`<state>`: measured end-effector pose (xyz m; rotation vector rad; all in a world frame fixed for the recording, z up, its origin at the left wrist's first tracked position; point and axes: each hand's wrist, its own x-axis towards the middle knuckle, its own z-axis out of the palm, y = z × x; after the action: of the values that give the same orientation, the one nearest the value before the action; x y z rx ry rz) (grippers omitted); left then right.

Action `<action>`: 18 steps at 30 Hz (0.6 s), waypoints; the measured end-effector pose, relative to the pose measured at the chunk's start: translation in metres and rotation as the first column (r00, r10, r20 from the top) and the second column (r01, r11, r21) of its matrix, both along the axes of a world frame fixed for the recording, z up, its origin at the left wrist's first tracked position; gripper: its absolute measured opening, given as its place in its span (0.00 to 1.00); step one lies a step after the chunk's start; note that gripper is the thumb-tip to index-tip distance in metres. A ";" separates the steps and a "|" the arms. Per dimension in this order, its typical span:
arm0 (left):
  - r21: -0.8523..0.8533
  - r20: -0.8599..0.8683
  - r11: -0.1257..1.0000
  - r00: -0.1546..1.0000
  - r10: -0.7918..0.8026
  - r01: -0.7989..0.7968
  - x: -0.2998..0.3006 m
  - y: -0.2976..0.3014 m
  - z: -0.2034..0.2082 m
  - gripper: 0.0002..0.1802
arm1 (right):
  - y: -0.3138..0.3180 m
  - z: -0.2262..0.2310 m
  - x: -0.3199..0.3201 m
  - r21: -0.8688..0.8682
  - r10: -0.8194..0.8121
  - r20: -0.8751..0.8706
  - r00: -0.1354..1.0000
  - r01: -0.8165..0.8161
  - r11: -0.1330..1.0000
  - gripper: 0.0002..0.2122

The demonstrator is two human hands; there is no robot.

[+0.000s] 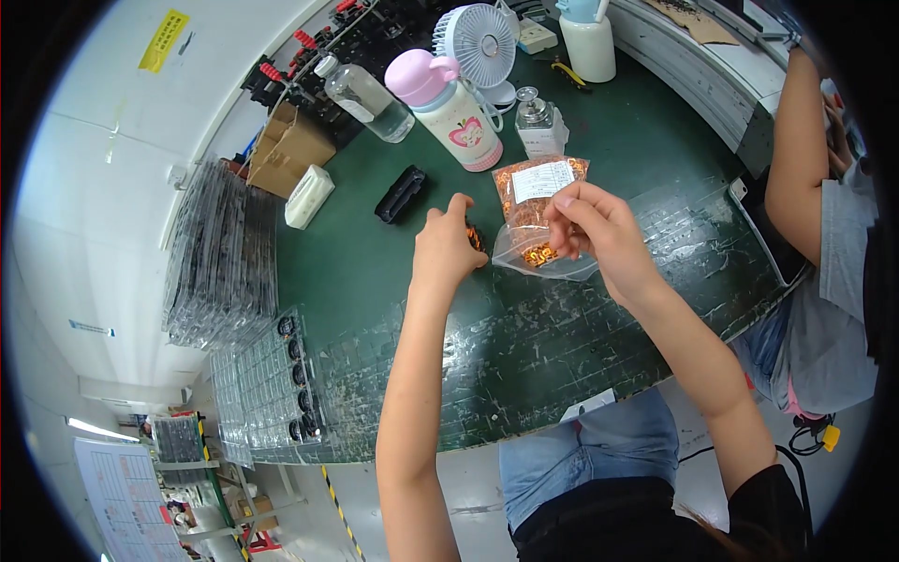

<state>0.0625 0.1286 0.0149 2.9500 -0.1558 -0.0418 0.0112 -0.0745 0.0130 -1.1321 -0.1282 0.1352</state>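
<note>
While the green workbench (356, 272) filled the middle of the frame, a tall stack of clear plastic trays (220, 258) stood at left, and a flat clear tray (248, 403) with dark round parts in a row lay at lower left. Toward the top centre were a white bottle (464, 126) with a pink lid and, just above it, a white fan (482, 47). Right of centre lay a clear bag (523, 220), labelled in white. Over its right side you held your right hand (604, 234), fingers bent inward and thumb close to them; whether they pinched anything could not be told. Near the centre, your left hand (447, 245) was partly open, thumb and fingers curved about a small dark-and-orange part (475, 236), though a firm grip could not be made out. A black case (401, 195) lay above and left of that hand. Smallest were the orange pieces (540, 255) inside the bag.
</note>
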 end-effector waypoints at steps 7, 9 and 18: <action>-0.167 0.130 0.986 0.992 -0.003 0.025 -0.015 0.017 -0.006 0.27 | 0.007 -0.010 -0.001 -0.061 -0.023 0.076 0.997 0.027 0.998 0.09; -0.217 0.227 0.976 0.971 0.069 -0.018 -0.037 0.040 0.001 0.26 | 0.018 -0.019 -0.010 -0.260 -0.078 0.309 0.948 0.163 0.952 0.05; -0.238 0.511 0.870 0.706 0.490 -0.432 -0.235 0.266 0.027 0.24 | 0.135 -0.062 -0.068 -0.645 0.671 0.740 0.042 0.329 0.690 0.06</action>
<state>-0.1723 0.3944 0.0418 2.7084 0.5018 0.8799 -0.0569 0.0608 -0.0492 -1.8205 -1.7685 -0.4983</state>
